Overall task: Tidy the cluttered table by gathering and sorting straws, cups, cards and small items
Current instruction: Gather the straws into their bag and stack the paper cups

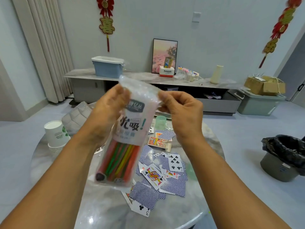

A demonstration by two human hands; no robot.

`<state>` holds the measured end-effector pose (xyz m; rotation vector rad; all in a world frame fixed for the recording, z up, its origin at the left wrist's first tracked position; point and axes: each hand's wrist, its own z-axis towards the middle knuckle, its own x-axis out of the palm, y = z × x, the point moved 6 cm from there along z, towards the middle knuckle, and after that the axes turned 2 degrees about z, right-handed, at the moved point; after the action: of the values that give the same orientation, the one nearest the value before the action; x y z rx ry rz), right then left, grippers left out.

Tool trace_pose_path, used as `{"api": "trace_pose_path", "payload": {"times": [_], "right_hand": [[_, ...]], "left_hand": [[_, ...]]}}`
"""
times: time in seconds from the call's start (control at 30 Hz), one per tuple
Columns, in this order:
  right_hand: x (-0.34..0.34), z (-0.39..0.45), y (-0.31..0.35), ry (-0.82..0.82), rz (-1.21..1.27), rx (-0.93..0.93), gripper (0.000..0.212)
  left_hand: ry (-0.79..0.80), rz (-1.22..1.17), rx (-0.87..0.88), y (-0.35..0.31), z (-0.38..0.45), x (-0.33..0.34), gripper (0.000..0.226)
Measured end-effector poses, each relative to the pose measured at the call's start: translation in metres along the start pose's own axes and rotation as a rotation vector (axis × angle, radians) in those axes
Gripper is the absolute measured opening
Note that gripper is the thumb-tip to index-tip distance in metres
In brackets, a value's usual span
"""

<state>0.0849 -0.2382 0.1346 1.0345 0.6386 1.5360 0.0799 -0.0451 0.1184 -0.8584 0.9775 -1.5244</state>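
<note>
I hold a clear plastic bag point(132, 126) of coloured straws point(120, 161) upright above the round marble table point(105, 210). My left hand point(109, 109) grips the bag's upper left side, and my right hand point(183, 113) pinches its top right edge. Playing cards point(161, 176) lie scattered on the table below, some face up, most showing blue backs. An open card box point(159, 142) lies among them. A stack of white paper cups point(56, 134) stands at the table's left edge. A pale green cup point(160, 122) sits behind the bag.
A grey bin with a black liner point(283, 161) stands on the floor at the right. A grey cushioned seat point(76, 116) is behind the table on the left. A long low cabinet point(148, 80) with boxes and a framed picture lines the far wall.
</note>
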Motion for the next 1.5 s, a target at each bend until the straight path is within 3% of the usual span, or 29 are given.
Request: {"api": "trace_pose_path", "payload": {"times": [0.07,0.13,0.23,0.37,0.47,0.6,0.7,0.83,0.97,1.1,1.2,1.3,1.37,1.47,1.5], "right_hand": [[-0.012,0.005,0.0,-0.103,0.044,0.002,0.007],[-0.017,0.007,-0.008,-0.156,0.048,0.045,0.012],[-0.013,0.002,-0.034,-0.101,-0.016,0.215,0.024],[0.002,-0.029,-0.079,0.318,-0.323,0.511,0.059],[0.002,-0.05,-0.1,0.516,-0.401,0.596,0.082],[-0.023,-0.047,-0.105,0.514,-0.498,0.715,0.093],[-0.044,-0.042,-0.106,0.409,-0.442,0.749,0.082],[-0.086,-0.012,-0.1,0.058,-0.304,0.673,0.07],[-0.147,0.031,-0.096,-0.154,-0.583,0.548,0.065],[-0.198,0.064,-0.109,-0.2,-0.91,0.565,0.05],[-0.222,0.08,-0.135,-0.195,-0.987,0.617,0.037],[-0.238,0.088,-0.166,-0.117,-1.028,0.663,0.033],[-0.246,0.09,-0.185,-0.075,-0.996,0.689,0.034],[-0.257,0.093,-0.206,-0.088,-0.958,0.696,0.045],[-0.259,0.092,-0.211,-0.092,-0.956,0.693,0.045]], "left_hand": [[0.188,0.146,-0.149,0.022,-0.007,0.005,0.074],[0.196,0.266,-0.27,0.047,-0.015,0.006,0.068],[-0.025,0.133,-0.315,0.066,-0.011,0.004,0.063],[-0.311,-0.295,-0.395,0.083,-0.005,0.001,0.049],[-0.387,-0.378,-0.481,0.097,-0.007,0.009,0.038],[-0.464,-0.485,-0.544,0.109,-0.007,0.017,0.049],[-0.371,-0.504,-0.526,0.114,-0.001,0.027,0.06],[-0.123,-0.181,-0.53,0.126,0.0,0.05,0.075],[0.013,0.331,-0.462,0.147,-0.016,0.069,0.076],[0.333,0.751,-0.24,0.175,-0.044,0.107,0.083],[0.57,1.019,-0.079,0.203,-0.06,0.139,0.088],[0.704,1.148,-0.014,0.224,-0.067,0.154,0.09],[0.646,1.316,0.106,0.235,-0.066,0.151,0.08],[0.529,1.382,0.033,0.247,-0.06,0.129,0.073],[0.574,1.329,-0.027,0.258,-0.061,0.124,0.073]]}}
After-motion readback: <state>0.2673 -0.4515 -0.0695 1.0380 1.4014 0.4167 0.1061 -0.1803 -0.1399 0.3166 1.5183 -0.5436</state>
